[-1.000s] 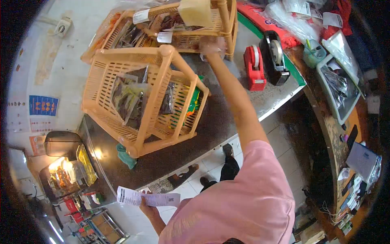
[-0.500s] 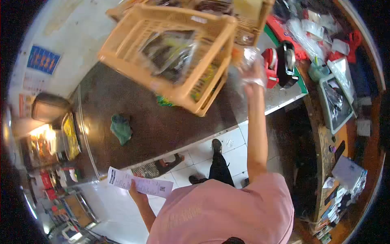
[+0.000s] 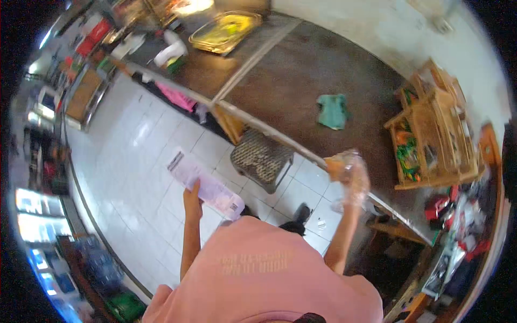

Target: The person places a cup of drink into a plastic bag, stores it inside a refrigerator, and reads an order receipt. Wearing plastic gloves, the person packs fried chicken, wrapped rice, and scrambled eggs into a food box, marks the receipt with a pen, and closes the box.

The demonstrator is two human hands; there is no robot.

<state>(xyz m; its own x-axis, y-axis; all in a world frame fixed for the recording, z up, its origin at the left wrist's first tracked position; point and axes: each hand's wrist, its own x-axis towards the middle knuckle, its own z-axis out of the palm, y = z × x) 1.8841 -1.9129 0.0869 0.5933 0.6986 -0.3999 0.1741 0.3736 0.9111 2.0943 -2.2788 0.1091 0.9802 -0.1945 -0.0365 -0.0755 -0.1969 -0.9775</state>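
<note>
My left hand [image 3: 193, 202] grips a long printed paper slip [image 3: 180, 163] by its lower edge, with the thumb on top, over the tiled floor. A dark block and a small square code are printed at its ends. My right hand [image 3: 360, 185] is closed around a small orange item in clear plastic [image 3: 339, 167], blurred by motion. Clear plastic also covers part of that hand and wrist. This hand is above the front edge of the dark counter [image 3: 291, 81]. The exact kind of the orange item cannot be made out.
Tan plastic crates [image 3: 441, 140] with colourful packets stand on the counter at right. A green cloth [image 3: 333, 111] lies mid-counter, and a yellow tray [image 3: 226, 32] is at the far left end. A patterned stool [image 3: 262, 156] stands below the front edge.
My view has swung left, so the crates now appear at the right. My right hand has moved away from beside the crates with the orange item. The left hand still holds the slip.
</note>
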